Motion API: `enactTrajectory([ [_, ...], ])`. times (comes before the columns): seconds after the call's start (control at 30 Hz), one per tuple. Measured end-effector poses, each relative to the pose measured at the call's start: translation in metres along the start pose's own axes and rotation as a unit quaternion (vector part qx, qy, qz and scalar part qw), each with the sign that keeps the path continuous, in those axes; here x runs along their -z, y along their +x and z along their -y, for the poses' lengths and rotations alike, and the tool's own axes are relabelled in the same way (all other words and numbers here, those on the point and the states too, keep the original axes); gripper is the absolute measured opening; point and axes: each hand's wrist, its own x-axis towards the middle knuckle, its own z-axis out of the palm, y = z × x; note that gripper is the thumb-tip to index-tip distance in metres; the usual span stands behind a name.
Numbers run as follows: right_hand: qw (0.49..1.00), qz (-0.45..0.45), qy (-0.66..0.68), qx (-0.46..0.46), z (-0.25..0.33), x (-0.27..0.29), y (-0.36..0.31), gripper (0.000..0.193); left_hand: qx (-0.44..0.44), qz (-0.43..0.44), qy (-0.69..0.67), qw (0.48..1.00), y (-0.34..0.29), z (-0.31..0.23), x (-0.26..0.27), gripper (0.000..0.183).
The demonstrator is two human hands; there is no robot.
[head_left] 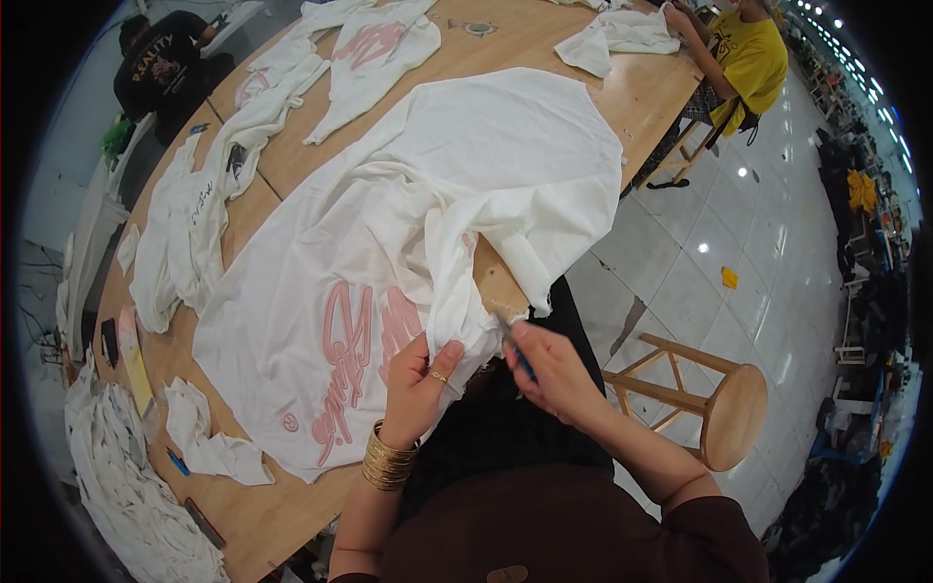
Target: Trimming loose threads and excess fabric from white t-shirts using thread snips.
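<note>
A large white garment (282, 262) with pink script lettering is spread over the wooden table in front of me. My left hand (420, 381), wearing a ring and gold bangles, is closed on a gathered edge of it, thumb on top. My right hand (556, 374) grips thread snips (526, 363) with a blue handle. Their dark tip points up against the frayed edge of the cloth, just right of my left hand. Whether the blades are parted is too small to tell.
More white garments (180, 238) lie along the table (267, 515)'s left and far sides. A white cloth heap (136, 486) sits at the near left. A wooden stool (734, 418) stands on the tiled floor at right. A person in yellow (748, 58) handles white cloth at the far right; another person (160, 68) sits far left.
</note>
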Motion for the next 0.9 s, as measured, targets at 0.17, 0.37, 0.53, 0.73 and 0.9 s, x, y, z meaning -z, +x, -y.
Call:
enactTrajectory([
  [0.17, 0.964, -0.132, -0.074, 0.221, -0.006, 0.004, 0.015, 0.029, 0.001, -0.006, -0.021, 1.0, 0.0, -0.003, -0.001, 0.024],
  [0.37, 0.861, -0.121, -0.349, 0.349, -0.012, 0.019, 0.028, 0.013, -0.009, -0.009, 0.034, 0.999, 0.001, -0.008, 0.013, 0.026],
  [0.53, 0.81, -0.193, -0.44, 0.337, -0.005, 0.03, 0.036, 0.018, 0.004, -0.003, 0.034, 0.999, 0.001, -0.004, 0.017, 0.027],
  [0.73, 0.956, -0.062, -0.222, 0.18, 0.019, 0.012, 0.005, 0.023, 0.02, -0.017, -0.022, 0.999, -0.002, -0.008, 0.012, 0.03],
  [0.9, 0.98, 0.064, -0.185, 0.027, 0.025, 0.001, -0.015, 0.034, 0.039, 0.024, -0.009, 0.999, -0.003, -0.008, 0.012, 0.04],
])
